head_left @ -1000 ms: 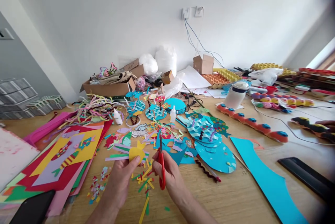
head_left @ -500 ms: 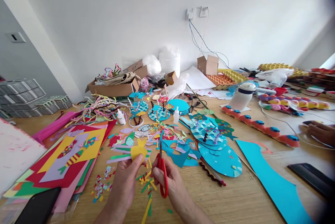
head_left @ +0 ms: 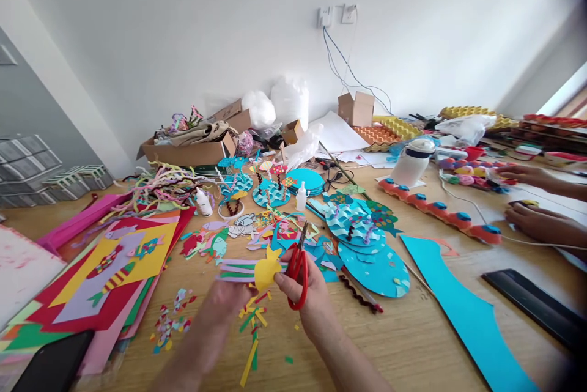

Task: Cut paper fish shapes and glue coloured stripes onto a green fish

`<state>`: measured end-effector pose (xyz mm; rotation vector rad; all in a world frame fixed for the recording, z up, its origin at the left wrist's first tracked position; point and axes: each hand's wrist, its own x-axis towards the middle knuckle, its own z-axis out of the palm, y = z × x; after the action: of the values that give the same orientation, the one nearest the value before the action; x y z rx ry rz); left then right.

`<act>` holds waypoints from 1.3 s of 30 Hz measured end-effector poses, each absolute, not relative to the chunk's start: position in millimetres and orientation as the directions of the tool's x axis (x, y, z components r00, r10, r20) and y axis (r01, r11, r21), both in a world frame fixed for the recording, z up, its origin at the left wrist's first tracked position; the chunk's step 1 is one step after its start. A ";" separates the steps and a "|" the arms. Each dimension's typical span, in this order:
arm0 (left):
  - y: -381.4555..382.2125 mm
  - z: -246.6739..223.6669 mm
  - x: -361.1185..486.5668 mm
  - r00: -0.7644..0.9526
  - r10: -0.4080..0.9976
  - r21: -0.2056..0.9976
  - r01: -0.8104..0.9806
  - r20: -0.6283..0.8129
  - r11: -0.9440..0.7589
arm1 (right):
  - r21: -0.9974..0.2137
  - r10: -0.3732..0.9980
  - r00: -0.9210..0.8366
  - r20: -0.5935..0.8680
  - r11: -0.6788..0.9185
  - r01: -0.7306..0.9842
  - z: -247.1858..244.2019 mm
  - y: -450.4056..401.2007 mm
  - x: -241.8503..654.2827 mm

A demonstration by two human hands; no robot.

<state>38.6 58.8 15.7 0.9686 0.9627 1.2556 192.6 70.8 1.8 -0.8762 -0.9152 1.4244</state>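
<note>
1. The yellow piece (head_left: 266, 273) is between the 2 hands, raised in front of the wearer; its narrow notched end points away, toward the wall, so its long axis runs roughly fore and aft.
2. The green and lilac strips (head_left: 236, 269) reach out from its left side, lying crosswise to that axis.
3. The right hand (head_left: 308, 294) is nearer: its thumb touches the piece's right edge. Its fingers are closed around the scissors (head_left: 296, 257), whose blades point away from the wearer, just right of the piece.
4. The left hand (head_left: 229, 300) is blurred, below the strips and close to the piece's lower left; whether its fingers are apart or clamped on paper, I cannot tell.
5. Loose scraps (head_left: 249, 362) lie on the surface (head_left: 348, 349) below. Far right, another person's hands (head_left: 534, 224) rest well apart from these 2.
</note>
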 end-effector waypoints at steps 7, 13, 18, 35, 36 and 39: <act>74.1 64.3 -32.7 0.254 0.967 0.999 0.043 -0.020 0.010 | -0.959 0.941 -0.329 0.077 -0.020 -0.282 19.0 69.0 200.3; 73.6 65.8 -9.2 0.561 0.804 0.837 0.523 -0.194 -0.162 | -0.999 0.900 -0.435 0.032 0.038 0.006 15.5 65.7 193.4; 74.2 39.4 2.0 0.485 0.846 0.814 0.570 -0.222 -0.113 | -0.996 0.898 -0.439 0.029 0.061 0.059 11.2 66.7 190.5; 58.9 51.5 29.2 -0.007 0.975 0.924 -0.321 -0.223 0.209 | -0.993 0.891 -0.453 0.032 -0.025 -0.119 -0.6 57.6 175.5; 58.6 51.3 30.1 -0.011 0.976 0.929 -0.309 -0.218 0.204 | -0.992 0.885 -0.465 0.026 -0.033 -0.118 0.2 56.3 174.9; 58.9 49.3 30.2 -0.053 0.979 0.951 -0.252 -0.195 0.176 | -0.993 0.867 -0.497 0.020 -0.040 -0.109 3.0 54.7 175.1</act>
<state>30.2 58.9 49.3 0.8518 1.1624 1.2325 175.1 54.7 3.0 -0.8358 -1.4801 1.6408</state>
